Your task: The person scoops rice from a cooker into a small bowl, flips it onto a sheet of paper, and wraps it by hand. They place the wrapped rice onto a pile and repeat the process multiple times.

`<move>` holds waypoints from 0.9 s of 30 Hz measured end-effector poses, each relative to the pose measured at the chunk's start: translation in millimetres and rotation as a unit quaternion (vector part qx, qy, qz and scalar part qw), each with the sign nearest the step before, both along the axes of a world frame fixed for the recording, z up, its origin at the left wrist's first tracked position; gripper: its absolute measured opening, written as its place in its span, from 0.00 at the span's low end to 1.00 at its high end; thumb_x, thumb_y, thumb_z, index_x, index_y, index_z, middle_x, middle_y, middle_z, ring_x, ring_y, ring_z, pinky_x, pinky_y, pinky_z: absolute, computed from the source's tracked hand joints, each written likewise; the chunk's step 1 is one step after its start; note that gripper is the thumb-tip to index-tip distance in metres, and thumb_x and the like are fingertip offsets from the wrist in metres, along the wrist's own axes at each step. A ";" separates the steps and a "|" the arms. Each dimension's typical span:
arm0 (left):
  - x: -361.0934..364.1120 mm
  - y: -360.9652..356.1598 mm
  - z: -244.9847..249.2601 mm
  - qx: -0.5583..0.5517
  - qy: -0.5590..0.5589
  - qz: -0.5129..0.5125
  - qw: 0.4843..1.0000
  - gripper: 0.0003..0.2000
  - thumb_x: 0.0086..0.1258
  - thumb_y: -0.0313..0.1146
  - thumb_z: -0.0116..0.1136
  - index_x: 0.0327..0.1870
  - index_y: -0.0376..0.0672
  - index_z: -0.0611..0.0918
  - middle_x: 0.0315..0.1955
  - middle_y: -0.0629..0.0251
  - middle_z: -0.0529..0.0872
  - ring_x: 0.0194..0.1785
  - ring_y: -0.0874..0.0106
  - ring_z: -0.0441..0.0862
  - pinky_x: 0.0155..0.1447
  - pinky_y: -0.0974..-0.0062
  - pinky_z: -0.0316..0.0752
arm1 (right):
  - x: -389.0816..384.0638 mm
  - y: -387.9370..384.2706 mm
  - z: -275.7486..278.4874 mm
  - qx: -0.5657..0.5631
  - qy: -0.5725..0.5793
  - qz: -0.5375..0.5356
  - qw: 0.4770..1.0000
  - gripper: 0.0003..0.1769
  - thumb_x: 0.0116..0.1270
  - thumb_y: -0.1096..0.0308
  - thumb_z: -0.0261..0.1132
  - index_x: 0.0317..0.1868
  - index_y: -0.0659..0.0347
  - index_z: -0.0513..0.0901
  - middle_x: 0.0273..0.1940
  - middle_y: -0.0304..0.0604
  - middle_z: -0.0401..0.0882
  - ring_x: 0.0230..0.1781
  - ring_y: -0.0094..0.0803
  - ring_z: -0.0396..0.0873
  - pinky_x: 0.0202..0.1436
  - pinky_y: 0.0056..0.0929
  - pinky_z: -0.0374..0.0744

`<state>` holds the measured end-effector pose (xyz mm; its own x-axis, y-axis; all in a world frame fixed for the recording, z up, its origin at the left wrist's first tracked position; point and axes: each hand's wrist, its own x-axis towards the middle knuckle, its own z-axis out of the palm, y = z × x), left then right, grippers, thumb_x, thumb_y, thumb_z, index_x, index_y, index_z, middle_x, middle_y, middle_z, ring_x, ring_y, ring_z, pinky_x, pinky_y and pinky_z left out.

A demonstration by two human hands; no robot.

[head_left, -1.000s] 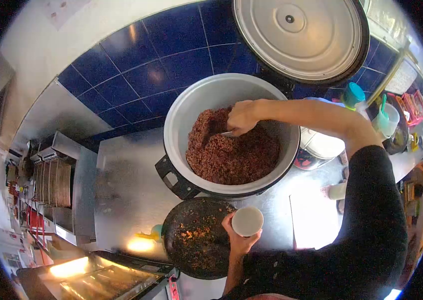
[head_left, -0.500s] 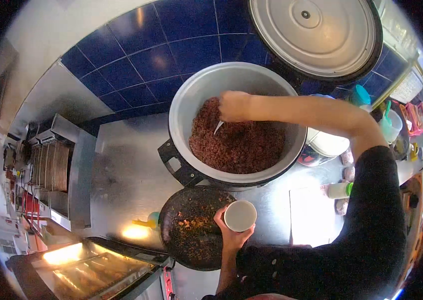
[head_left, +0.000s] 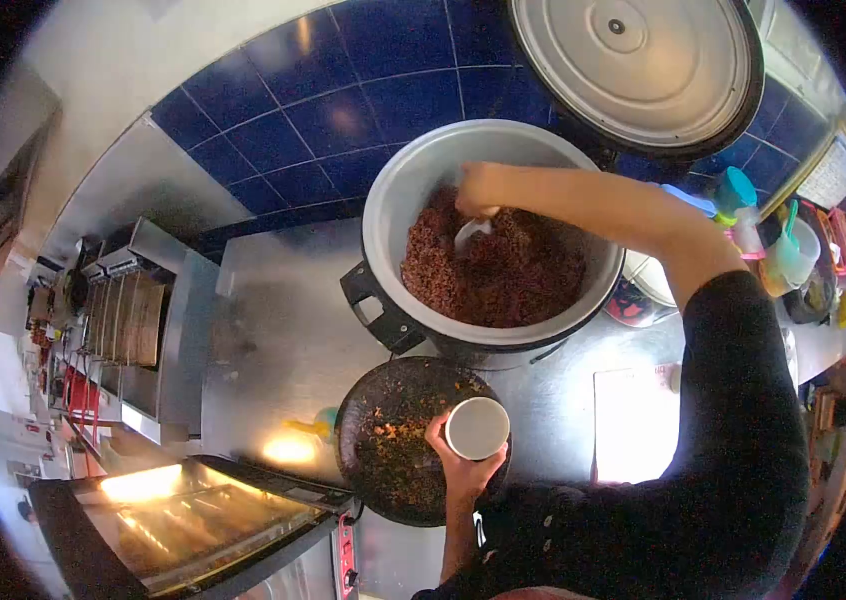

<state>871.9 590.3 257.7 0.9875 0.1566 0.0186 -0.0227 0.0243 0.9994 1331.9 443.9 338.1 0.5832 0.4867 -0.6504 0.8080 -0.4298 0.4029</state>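
My right hand (head_left: 481,190) is closed around a whitish rice paddle (head_left: 471,232), whose blade is pushed into dark reddish-brown rice (head_left: 533,275). The rice fills the lower part of a large open rice cooker (head_left: 390,200); my wrist crosses over its inside. Most of the paddle's handle is hidden in my fist. Nearer my body, my left hand (head_left: 461,470) wraps round a white paper cup (head_left: 478,428), its mouth facing up. The cup is held over the edge of a dark round pan (head_left: 363,480) scattered with orange-brown bits.
The cooker's lid (head_left: 643,60) stands raised behind, against blue tiles (head_left: 383,50). A lit glass warming case (head_left: 193,520) is at the lower left, a wire rack (head_left: 128,320) farther left. Cups and tubs (head_left: 793,255) crowd the right side. Beneath lies a steel worktop (head_left: 263,330).
The paddle has gone from pointing down beside my fist to digging into the rice, which now looks heaped at the left. The cup stays in my left hand. My view has shifted slightly.
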 end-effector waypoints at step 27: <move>68.3 43.6 142.4 0.259 -0.232 0.079 0.934 0.48 0.46 0.33 0.82 0.71 0.38 0.67 0.61 0.51 0.71 0.64 0.56 0.74 0.65 0.59 0.75 | -117.8 -79.4 66.7 0.365 0.352 -0.194 0.840 0.25 0.74 0.50 0.60 0.57 0.61 0.86 0.43 0.44 0.87 0.39 0.37 0.80 0.48 0.40 0.78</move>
